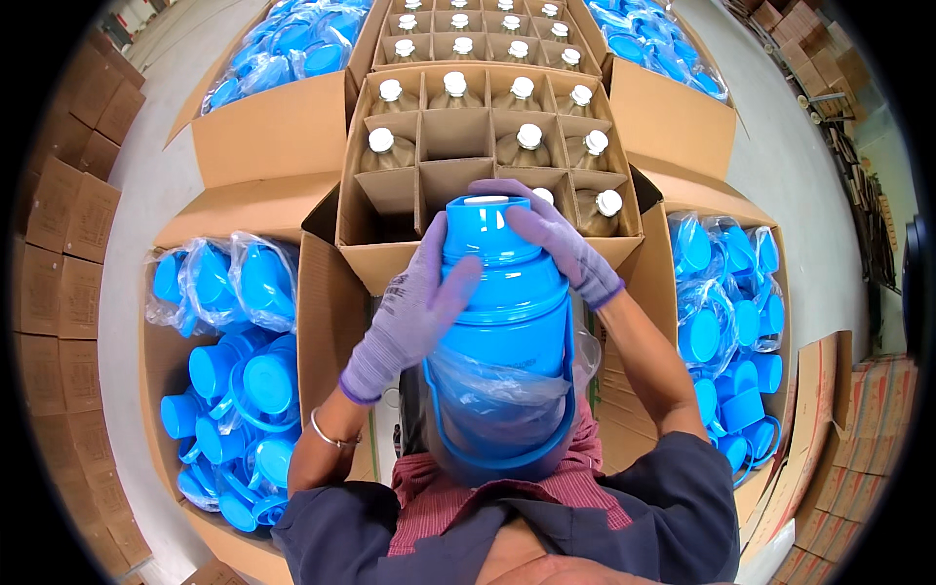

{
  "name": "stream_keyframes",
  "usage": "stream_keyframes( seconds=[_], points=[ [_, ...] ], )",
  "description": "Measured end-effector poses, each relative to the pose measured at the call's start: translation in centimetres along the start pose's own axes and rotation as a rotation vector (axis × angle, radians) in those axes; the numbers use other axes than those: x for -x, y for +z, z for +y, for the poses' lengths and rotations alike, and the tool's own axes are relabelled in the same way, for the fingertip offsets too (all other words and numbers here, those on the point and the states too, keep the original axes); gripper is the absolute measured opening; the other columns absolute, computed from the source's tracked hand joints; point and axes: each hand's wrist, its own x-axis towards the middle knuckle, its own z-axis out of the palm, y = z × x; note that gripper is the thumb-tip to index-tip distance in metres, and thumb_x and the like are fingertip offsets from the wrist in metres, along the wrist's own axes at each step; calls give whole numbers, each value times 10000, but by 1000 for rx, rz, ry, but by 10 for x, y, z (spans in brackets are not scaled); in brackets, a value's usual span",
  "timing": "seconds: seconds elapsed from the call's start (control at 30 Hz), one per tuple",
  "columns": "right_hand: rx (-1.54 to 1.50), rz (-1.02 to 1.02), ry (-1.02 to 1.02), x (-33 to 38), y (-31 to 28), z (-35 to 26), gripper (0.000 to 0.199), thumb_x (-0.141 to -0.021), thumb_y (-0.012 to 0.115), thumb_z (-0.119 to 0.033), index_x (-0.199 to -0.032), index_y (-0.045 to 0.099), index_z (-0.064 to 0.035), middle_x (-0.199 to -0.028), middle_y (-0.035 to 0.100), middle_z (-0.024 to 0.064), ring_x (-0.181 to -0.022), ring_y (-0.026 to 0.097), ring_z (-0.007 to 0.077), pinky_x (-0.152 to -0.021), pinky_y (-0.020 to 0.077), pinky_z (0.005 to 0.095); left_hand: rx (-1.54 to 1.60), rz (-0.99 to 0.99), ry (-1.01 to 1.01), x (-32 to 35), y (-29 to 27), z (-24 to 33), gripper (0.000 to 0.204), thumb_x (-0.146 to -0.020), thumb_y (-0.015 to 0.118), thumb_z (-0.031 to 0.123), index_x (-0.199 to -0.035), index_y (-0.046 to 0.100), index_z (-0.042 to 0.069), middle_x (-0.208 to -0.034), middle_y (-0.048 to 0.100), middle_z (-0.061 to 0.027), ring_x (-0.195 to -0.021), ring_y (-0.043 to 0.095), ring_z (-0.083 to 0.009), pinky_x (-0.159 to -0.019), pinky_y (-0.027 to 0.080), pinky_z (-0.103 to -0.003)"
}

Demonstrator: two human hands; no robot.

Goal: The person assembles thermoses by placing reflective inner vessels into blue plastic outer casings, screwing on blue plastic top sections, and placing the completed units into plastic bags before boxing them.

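A tall blue plastic flask (505,336) stands upright against my front, with a side handle strap and a clear plastic bag bunched round its lower half. Something white shows in its top opening. My left hand (414,302), in a light purple glove, grips the flask's upper left side, thumb across the front. From the right, my gloved right hand (561,234) wraps over the upper rim, its fingers reaching across the top. Just beyond is a divided carton (487,249) holding clear bottles with white caps, such as one bottle (526,146); some compartments hold none.
An open carton of bagged blue plastic parts (239,390) stands to my left, and another with blue parts (726,331) to my right. Farther off are more cartons of blue parts (292,49) and a second carton of capped bottles (468,49). Stacked boxes (68,224) line the left side.
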Motion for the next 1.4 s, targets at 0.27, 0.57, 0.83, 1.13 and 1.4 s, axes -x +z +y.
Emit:
stream_keyframes(
  seconds=[0.27, 0.57, 0.83, 1.13, 1.4],
  points=[
    [169, 148, -6, 23, 33, -30, 729, -853, 742, -411, -1421, 446, -64, -1297, 573, 128, -1183, 562, 225, -1008, 474, 363, 426, -48, 134, -2, -7, -31, 627, -1045, 415, 417, -1497, 308, -3, -1389, 527, -202, -1196, 589, -286, -1018, 473, -389],
    [412, 366, -298, 137, 43, -94, 709, -852, 721, -389, -1385, 445, -12, -1241, 576, 132, -1134, 559, 206, -975, 461, 343, 460, -162, -59, 26, 47, -50, 414, -1039, 507, 356, -1160, 639, -18, -1027, 667, -16, -939, 603, -76, -844, 506, -247],
    [751, 592, -152, 169, 25, -100, 640, -871, 716, -411, -1329, 532, -3, -1234, 594, 147, -1141, 572, 211, -981, 462, 349, 162, -617, 342, 126, 72, 67, 353, -966, 614, 160, -1272, 572, -10, -1143, 649, -75, -1062, 631, -153, -927, 524, -286],
    [1001, 469, -8, 180, 55, -139, 554, -881, 707, -290, -1362, 565, -54, -1274, 598, 91, -1195, 555, 204, -1021, 436, 335, 42, -529, 412, 142, 102, 76, 431, -968, 593, 165, -1340, 516, -39, -1196, 645, -85, -1095, 613, -165, -1013, 463, -331],
    [730, 309, -26, 188, 42, -143, 635, -852, 733, -349, -1387, 540, -66, -1435, 492, 134, -1331, 467, 240, -1101, 371, 373, -2, -447, 483, 136, 88, 91, 282, -999, 568, 126, -1245, 617, -1, -1187, 630, -65, -1057, 619, -162, -880, 533, -321]
  ],
)
